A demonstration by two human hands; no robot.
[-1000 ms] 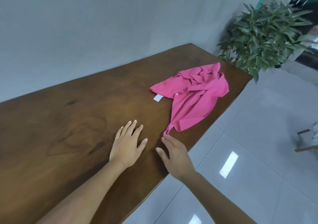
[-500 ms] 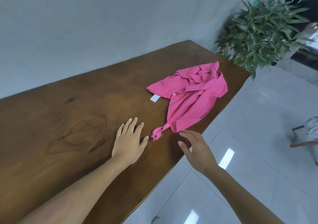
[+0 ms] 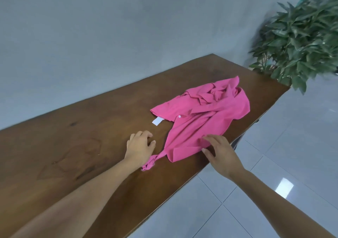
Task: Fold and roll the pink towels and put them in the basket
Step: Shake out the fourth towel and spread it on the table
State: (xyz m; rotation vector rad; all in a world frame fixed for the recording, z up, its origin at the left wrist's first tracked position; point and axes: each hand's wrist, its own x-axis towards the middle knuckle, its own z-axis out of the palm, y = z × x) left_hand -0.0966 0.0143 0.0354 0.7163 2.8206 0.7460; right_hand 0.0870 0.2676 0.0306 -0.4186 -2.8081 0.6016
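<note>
Pink towel [image 3: 197, 126]: lies in a crumpled heap on the brown wood bench [image 3: 73, 146], near the far right end and close to the front edge. It is not folded or rolled yet. It has to lie flat first, so I think this is the smoothing step, right at the start of the job.
Twisted corner [image 3: 152, 162]: one corner is wound into a thin tail that points at the person. It lies by the wrist of the left grip [image 3: 140, 147]; I cannot tell if they touch. It needs untwisting before a fold can be neat.
White tag [image 3: 157, 122]: pokes out from under the left side of the towel, flat on the wood.
Right grip [image 3: 221, 153]: wide open, fingers straight and spread, laid on the near edge of the towel, thumb by the hem. It squeezes nothing. I think it is there to pin the cloth down or to take the hem and pull it flat.
Left grip: rests on bare wood just left of the towel, fingers bent a little, tips on the bench. Nothing is in it. It is near the tail, so it looks ready to take that corner.
Bench: long and dark, with a grey wall [image 3: 91, 36] behind it. The towel is soft and sits by the edge, so a wrong pull could slide it off.
Basket: not in view.
Plant [image 3: 301, 42]: green and leafy, past the far end of the bench, apart from the towel.
Floor [image 3: 274, 164]: pale shiny tiles, down on the right.
</note>
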